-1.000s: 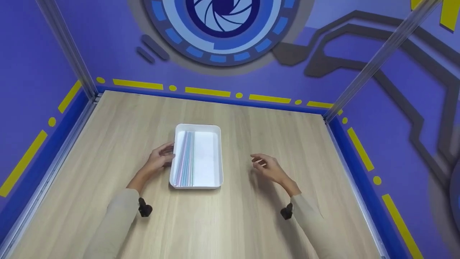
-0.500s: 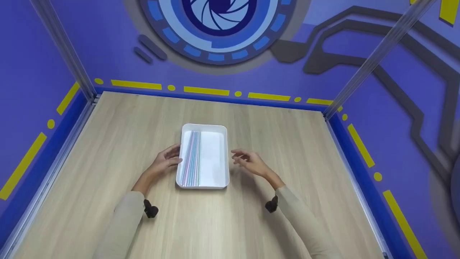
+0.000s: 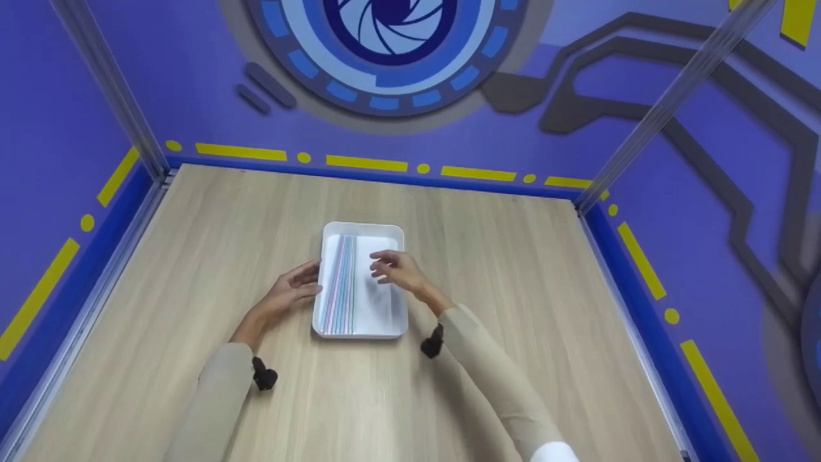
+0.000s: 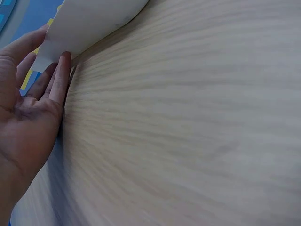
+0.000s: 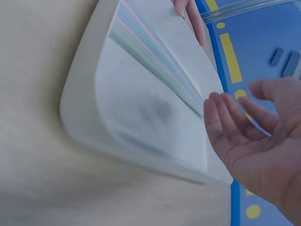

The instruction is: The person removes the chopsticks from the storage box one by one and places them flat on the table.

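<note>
In the head view a white rectangular tray (image 3: 375, 317) lies on the table. Along its left side rests a row of long thin straws (image 3: 342, 282), in pastel pink, blue and green. My left hand (image 3: 283, 296) is at the tray's left wall, and the left wrist view shows its extended fingertips touching the outer wall (image 4: 89, 28). Over the tray's right half hovers my right hand (image 3: 399, 271), fingers loosely bent and holding nothing. Seen from the right wrist, that hand (image 5: 258, 136) is apart from the straws (image 5: 155, 61).
The wood-grain table (image 3: 513, 289) extends around the tray on all sides. Blue panels (image 3: 449, 141) with yellow marks enclose its back and sides, with metal posts (image 3: 673, 102) at the corners. A small black camera (image 3: 433, 341) sits on each wrist.
The tray has shifted a little to the right, with my left hand staying at its side. My right hand has moved left from beside the tray to above its right half.
</note>
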A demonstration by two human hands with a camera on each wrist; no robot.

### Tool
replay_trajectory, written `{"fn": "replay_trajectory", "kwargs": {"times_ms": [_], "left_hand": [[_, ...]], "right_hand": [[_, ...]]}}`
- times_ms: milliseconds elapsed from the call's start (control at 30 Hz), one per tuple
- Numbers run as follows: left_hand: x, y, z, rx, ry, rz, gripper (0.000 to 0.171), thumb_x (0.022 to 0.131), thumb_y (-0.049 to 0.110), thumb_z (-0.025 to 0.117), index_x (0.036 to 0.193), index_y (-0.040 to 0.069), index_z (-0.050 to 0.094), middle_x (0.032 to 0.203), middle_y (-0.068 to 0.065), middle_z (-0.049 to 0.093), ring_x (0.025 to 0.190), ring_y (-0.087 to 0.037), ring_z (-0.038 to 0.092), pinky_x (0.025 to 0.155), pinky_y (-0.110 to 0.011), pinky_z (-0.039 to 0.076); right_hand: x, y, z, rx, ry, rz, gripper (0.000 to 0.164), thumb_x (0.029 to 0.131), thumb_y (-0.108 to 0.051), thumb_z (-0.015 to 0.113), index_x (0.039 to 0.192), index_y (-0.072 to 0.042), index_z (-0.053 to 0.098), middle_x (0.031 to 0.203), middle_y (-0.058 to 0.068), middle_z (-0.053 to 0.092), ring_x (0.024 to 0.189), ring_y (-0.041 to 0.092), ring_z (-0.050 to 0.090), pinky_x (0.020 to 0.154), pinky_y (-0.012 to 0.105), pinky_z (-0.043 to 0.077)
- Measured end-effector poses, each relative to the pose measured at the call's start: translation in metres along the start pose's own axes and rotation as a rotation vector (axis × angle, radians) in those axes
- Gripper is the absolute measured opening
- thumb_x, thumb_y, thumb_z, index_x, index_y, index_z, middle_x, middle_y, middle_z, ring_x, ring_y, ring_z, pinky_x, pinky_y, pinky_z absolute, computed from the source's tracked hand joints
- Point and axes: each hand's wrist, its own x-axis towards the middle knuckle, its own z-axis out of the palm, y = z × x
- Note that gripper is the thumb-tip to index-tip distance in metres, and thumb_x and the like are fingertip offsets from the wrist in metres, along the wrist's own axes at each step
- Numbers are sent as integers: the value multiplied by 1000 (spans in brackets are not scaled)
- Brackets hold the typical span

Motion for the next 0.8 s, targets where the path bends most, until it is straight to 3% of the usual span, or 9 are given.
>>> {"fn": "replay_trajectory", "kwargs": {"times_ms": [300,500,800], "left_hand": [[-2,0,-1,-14,-7,3,73,98,11,69,160,8,31,162,-21,37,150,-38,36,103,-13,50],[1,1,1,-14,-13,-24,69,100,11,66,160,12,33,164,-16,37,152,-35,35,103,-13,50],[-2,-3,-1,-53,-14,7,72,98,8,68,160,7,32,162,-22,37,149,-40,37,102,-14,51]], "right_hand": [[24,7,32,-8,97,107,37,96,-5,65,130,9,62,113,23,70,99,29,72,88,35,64],[29,18,39,-12,127,154,35,95,-6,69,128,4,66,115,20,72,101,24,71,85,30,64],[38,15,42,-124,152,210,32,92,-6,73,122,4,68,100,14,72,82,20,72,74,26,65]]}}
